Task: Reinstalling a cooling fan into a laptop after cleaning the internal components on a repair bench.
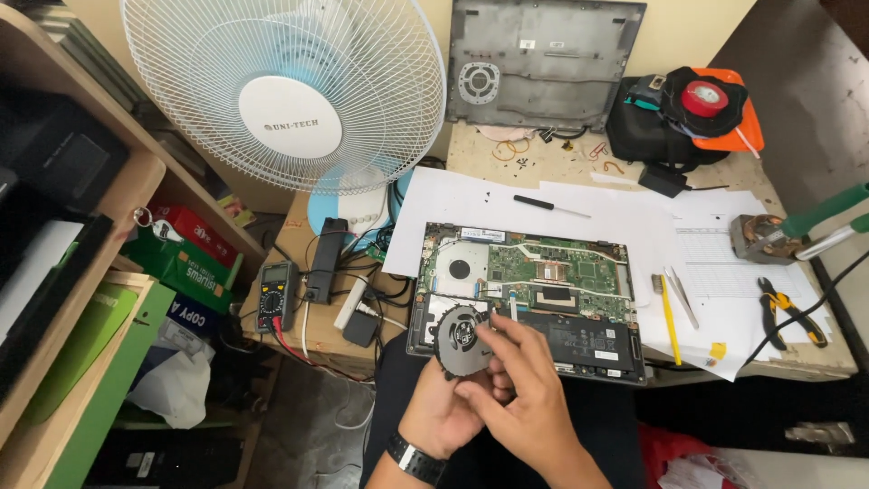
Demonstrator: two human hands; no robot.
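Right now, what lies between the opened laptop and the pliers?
In the head view, between the laptop and pliers lie a yellow stick and tweezers on paper.

Lower half of cooling fan [463,340] hidden behind fingers [496,349]; both forearms cut off at bottom edge

The tabletop [806,362] is pale, scuffed and paint-flecked. At its middle lies an opened laptop [529,294], circuit board up, resting on white paper sheets [625,217]. Behind the laptop lie a black screwdriver [550,206] and, leaning on the wall, the grey bottom cover [541,59]. Right of the laptop: a yellow tool [669,317], tweezers [683,297], yellow-handled pliers [789,308]. Left of it: a multimeter [275,295] and a white fan [288,95]. Far behind-right sits a black bag [647,131].
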